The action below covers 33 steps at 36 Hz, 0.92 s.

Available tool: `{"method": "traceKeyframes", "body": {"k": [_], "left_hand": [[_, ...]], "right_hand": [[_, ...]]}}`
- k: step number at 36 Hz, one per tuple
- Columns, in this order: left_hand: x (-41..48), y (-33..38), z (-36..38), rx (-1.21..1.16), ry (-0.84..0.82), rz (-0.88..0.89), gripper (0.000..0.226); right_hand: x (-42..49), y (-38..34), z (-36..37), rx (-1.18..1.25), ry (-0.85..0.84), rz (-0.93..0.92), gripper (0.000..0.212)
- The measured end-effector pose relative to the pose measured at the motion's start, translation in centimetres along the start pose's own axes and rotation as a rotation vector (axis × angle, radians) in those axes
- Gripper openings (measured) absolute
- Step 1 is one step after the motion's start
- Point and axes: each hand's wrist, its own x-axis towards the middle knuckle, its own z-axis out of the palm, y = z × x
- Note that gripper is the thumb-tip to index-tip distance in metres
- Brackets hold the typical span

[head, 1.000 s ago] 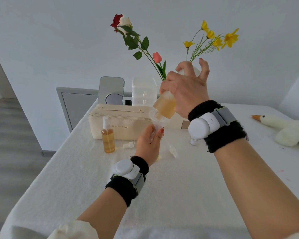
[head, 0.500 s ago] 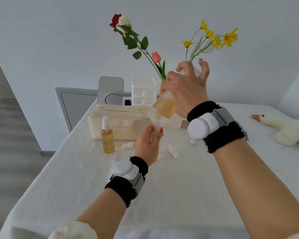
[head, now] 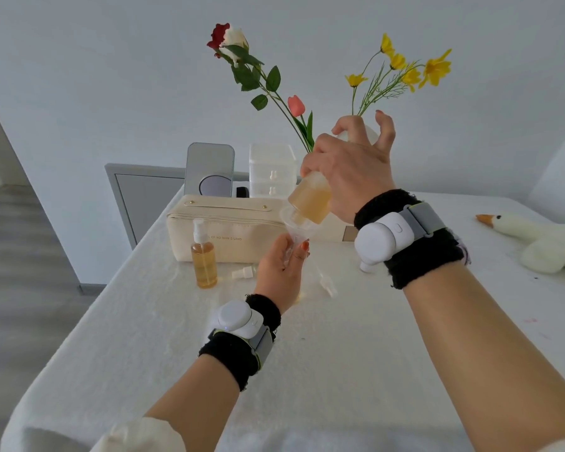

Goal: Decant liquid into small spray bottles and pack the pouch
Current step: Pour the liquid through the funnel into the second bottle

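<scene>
My right hand [head: 349, 171] grips a frosted bottle of amber liquid [head: 310, 199], tipped neck-down into a clear funnel [head: 296, 225]. Below it, my left hand [head: 279, 272] holds the funnel's stem and a small clear bottle that my fingers mostly hide. A filled small spray bottle [head: 204, 256] with a white pump stands on the white table [head: 323, 353] in front of the cream pouch [head: 235, 236]. Two loose white spray heads lie on the cloth, one [head: 243, 273] left of my left hand and one [head: 327, 283] to its right.
Behind the pouch stand a mirror [head: 209, 169], a clear drawer box [head: 271, 171] and flowers [head: 294, 106]. A white cap [head: 366, 265] sits under my right wrist. A plush goose [head: 535, 239] lies at the right edge. The table's left edge drops to the floor.
</scene>
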Motion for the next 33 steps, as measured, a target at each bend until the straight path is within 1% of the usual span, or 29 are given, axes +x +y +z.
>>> {"method": "traceKeyframes", "body": {"k": [4, 12, 24, 33], "left_hand": [[-0.01, -0.02, -0.04, 0.012, -0.004, 0.007, 0.025], [-0.06, 0.05, -0.02, 0.018, -0.001, 0.005, 0.022], [-0.13, 0.17, -0.05, 0.018, -0.001, 0.002, 0.026], [-0.12, 0.08, -0.02, 0.005, -0.004, 0.011, 0.019]], "right_hand": [[-0.03, 0.1, 0.01, 0.0, 0.014, 0.003, 0.054], [-0.15, -0.02, -0.31, 0.004, 0.024, 0.022, 0.054], [-0.19, -0.02, -0.25, 0.011, 0.036, 0.027, 0.053], [-0.18, -0.04, -0.06, 0.015, 0.037, 0.028, 0.052]]}}
